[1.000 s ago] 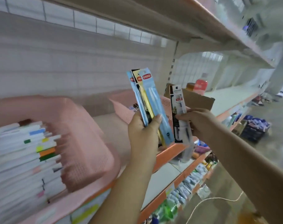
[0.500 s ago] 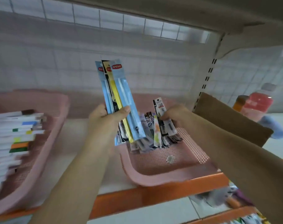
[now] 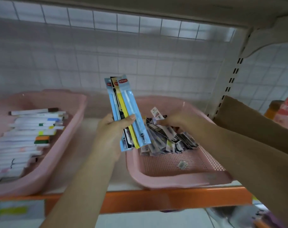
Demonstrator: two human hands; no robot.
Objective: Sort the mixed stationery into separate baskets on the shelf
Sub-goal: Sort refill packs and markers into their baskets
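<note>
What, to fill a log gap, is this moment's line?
left hand: grips pen packs | right hand: pinches small pack in right basket

Dim, soft, even indoor light, brightest behind the wire grid (image 3: 156, 25) at 12 to 1 o'clock. Broad shade under the upper shelf (image 3: 156, 5). Faint sheen on the right pink basket (image 3: 173, 182) at 5. Motion smear at 9, 3 and 6 o'clock; straight lines bowed near edges.

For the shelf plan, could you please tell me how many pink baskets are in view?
2 pink baskets: left one with markers, right one with packets. More may be off-frame.
</note>
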